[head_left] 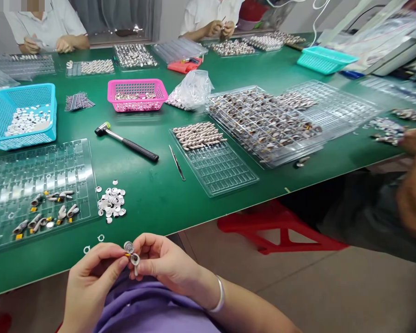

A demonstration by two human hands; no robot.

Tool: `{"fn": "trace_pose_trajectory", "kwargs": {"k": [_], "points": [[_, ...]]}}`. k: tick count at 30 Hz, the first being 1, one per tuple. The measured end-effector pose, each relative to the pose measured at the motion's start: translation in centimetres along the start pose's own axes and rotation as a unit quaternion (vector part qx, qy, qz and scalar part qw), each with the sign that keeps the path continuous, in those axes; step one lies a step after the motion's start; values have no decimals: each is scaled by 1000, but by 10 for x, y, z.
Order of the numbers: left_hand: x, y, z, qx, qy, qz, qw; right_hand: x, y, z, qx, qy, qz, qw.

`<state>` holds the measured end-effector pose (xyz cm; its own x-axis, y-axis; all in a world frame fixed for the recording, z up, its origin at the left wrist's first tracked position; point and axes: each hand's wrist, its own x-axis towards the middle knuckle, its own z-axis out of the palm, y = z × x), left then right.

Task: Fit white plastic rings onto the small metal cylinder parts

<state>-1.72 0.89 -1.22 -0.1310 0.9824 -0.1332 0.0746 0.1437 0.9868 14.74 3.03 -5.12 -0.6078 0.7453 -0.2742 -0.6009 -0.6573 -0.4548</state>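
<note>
Pinching a small ringed metal part (131,253) together, left hand (90,282) and right hand (166,261) close fingertips on it — loose white rings (111,202) piled within reach.

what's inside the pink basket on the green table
The pink basket holds a shallow layer of small silvery parts, visible over its rim. Its mesh walls hide the bottom, so the amount underneath cannot be told.
</note>
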Motion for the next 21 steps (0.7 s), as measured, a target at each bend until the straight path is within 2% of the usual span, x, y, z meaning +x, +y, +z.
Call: {"fn": "trace_pose_trajectory", "kwargs": {"k": [2, 6, 9, 21], "points": [[0, 2, 0, 10, 0, 10, 1000, 0, 2, -1, -1, 0, -8, 1000], [2, 4, -7, 75, -63, 64, 993, 0, 4, -1, 1, -12, -13, 1000], [3, 5, -11, 104, -90, 75, 988, 0, 4, 0, 9, -14, -11, 1000], [7, 12, -15, 97, -116, -22, 988, -3, 4, 3, 13, -23, -14, 1000]]}}
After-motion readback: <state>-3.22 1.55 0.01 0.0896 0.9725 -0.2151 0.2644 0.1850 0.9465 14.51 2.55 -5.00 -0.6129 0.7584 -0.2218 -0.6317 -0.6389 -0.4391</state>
